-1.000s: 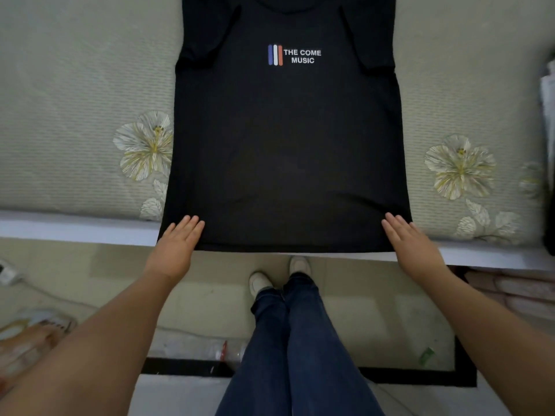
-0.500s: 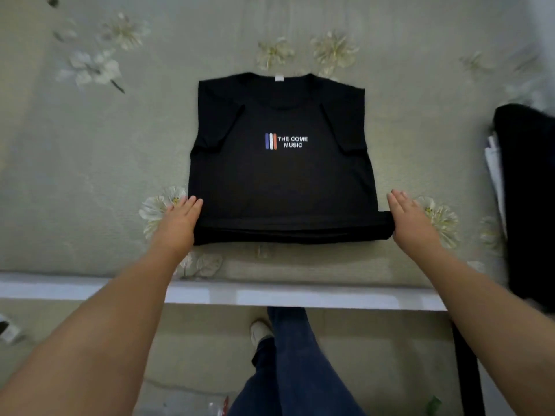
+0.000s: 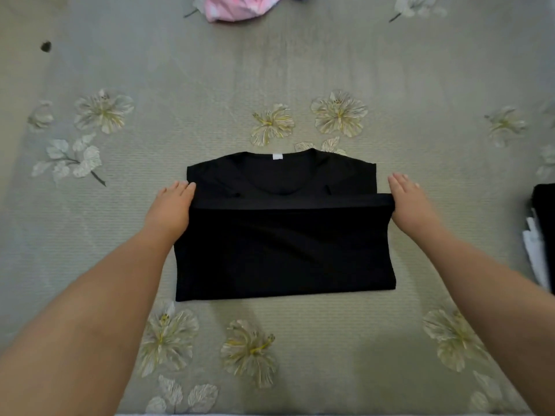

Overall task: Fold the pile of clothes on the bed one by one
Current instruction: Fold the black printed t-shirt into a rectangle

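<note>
A black T-shirt [image 3: 285, 250] lies on the bed, its sleeves tucked in and its lower half doubled up over the chest. The collar with a white tag still shows at the far end. My left hand [image 3: 171, 205] holds the left end of the raised hem, fingers on top and thumb hidden under the cloth. At the right end of the hem, my right hand [image 3: 411, 202] holds on the same way. The hem sits just below the collar.
The bed [image 3: 270, 70] has a grey-green cover printed with flowers. A crumpled pink garment [image 3: 237, 7] lies at the far edge. A stack of black and white clothes [image 3: 543, 229] sits at the right edge. A small dark speck [image 3: 45, 46] lies far left.
Both hands have carried the hem from the bed's near edge up over the shirt, covering the printed logo. The camera has moved forward over the bed.
</note>
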Demonstrator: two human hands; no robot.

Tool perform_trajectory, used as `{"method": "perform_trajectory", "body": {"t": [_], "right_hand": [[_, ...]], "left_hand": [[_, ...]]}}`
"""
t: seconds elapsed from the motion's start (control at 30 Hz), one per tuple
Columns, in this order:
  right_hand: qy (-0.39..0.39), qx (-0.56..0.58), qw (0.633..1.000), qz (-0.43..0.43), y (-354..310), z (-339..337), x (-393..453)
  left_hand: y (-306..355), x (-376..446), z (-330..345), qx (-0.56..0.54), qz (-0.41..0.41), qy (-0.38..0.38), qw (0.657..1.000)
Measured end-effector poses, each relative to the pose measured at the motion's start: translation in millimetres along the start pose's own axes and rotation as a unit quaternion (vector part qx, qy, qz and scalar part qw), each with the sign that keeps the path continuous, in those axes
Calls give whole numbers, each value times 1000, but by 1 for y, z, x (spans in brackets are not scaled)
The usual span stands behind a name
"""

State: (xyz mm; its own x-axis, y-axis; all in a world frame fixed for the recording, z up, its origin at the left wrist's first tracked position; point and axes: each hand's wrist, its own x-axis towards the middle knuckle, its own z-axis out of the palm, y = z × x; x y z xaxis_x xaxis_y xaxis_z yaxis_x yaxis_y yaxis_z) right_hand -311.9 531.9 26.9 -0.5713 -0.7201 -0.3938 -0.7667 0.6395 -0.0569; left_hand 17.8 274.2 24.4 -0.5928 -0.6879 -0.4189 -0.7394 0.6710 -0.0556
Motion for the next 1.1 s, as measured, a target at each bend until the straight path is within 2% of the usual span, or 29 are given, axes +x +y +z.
{"method": "perform_trajectory", "body": {"t": [0.1, 0.3, 0.43, 0.57, 0.7, 0.83, 0.93, 1.03, 1.1], "right_hand": [[-14, 30, 999, 10, -5, 0, 39], [-88, 70, 992, 62, -7, -3, 110], [-85, 73, 988, 110, -8, 2, 160], [10, 154, 964, 215, -15, 13, 190], [48, 194, 938, 283, -20, 21, 198], [119, 145, 941, 282, -32, 27, 183], [165, 108, 962, 190, -50, 44, 152], [142, 81, 981, 100, -68, 77, 100], [100, 84, 987, 95, -72, 100, 59]], "left_hand": [[-6, 40, -6, -23, -11, -41, 999], [-9, 111, -17, -142, -94, -47, 984], [-18, 160, -10, -161, -117, -86, 976], [-20, 187, 2, -179, -213, 9, 961], [-15, 187, 17, -198, -255, 75, 943], [-7, 159, 34, -231, -192, 146, 943], [7, 118, 55, -198, -83, 156, 964], [28, 65, 80, -157, -6, 133, 979], [39, 29, 99, -136, 9, 94, 986]]}}
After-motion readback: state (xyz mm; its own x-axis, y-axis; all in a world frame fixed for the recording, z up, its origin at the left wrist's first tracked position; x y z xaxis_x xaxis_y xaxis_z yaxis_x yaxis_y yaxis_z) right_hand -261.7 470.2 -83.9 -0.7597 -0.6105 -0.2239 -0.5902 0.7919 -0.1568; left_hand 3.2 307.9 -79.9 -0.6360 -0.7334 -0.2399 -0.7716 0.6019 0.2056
